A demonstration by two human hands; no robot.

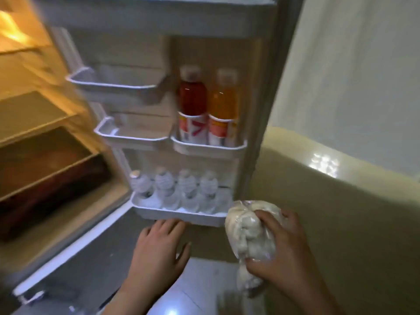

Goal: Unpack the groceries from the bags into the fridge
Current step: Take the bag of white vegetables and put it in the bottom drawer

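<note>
Gripping clear bag [251, 233] of pale lumps in right hand [288, 253], just beside lower door bin [181, 214] holding four water bottles [175, 189]. Holding left hand [159, 248] spread, empty. Storing red bottle [193, 103] and orange bottle [223, 108] in middle bin [209, 148].

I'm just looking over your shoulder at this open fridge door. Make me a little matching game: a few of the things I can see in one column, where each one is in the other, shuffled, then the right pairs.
Things:
1. red drink bottle
2. orange drink bottle
3. clear water bottles
4. clear bag of pale food

Places:
A. bottom door bin, in a row
B. gripped in the right hand
C. small right-hand door bin, on the side nearer the door's outer edge
D. small right-hand door bin, on the side nearer the hinge

Pairs: 1-D, 2-C, 3-A, 4-B
</note>
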